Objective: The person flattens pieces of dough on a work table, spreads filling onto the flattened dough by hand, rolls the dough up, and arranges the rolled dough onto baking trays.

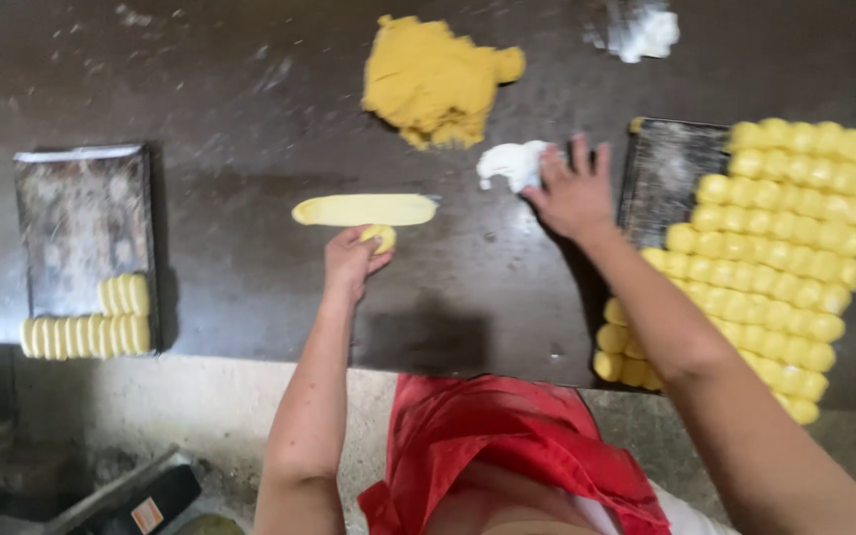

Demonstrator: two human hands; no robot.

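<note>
Left hand (352,260) clamped on dough piece (379,236); right hand (575,193) outstretched, fingers spread.

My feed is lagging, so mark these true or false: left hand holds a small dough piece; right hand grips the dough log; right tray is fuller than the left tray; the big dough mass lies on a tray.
1. The left hand holds a small dough piece. True.
2. The right hand grips the dough log. False: it is spread near a white flour lump, apart from the log.
3. The right tray holds more dough pieces than the left tray. True.
4. The big dough mass lies on a tray. False: it sits on the dark table.
</note>
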